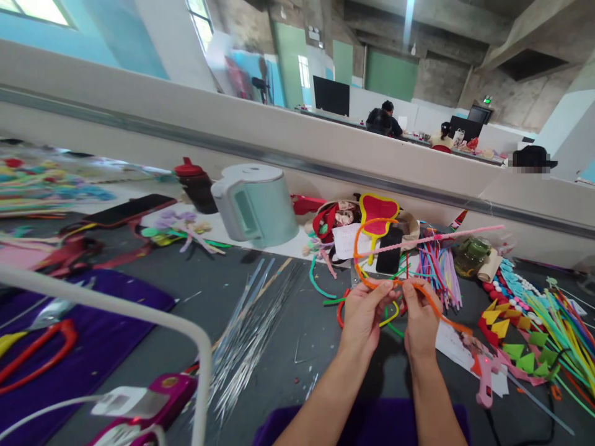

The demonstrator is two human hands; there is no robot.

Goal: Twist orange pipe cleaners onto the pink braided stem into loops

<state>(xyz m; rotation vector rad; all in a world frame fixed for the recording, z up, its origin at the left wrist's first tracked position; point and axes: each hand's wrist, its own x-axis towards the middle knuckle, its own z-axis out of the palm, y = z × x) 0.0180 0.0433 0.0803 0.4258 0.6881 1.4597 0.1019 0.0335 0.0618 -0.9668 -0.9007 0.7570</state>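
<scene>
My left hand (365,313) and my right hand (421,316) are close together above the grey table, each pinching an orange pipe cleaner (357,241). It loops up from my left fingers, and its other end sticks out to the right past my right hand. A pink fuzzy strand (441,236) slants across behind the loop; I cannot tell whether it is joined to the orange one. Red, yellow and green pipe cleaner pieces (390,314) show behind my fingers, partly hidden. A pink glue gun (486,371) lies right of my right hand.
A pale green kettle (274,207) and a dark bottle with a red lid (195,186) stand along the partition (139,118). Thin metal wires (251,347) lie to the left. Red-handled scissors (65,344) rest on purple cloth, behind a white curved bar (202,365). Pipe cleaner bundles (439,269) lie at the right.
</scene>
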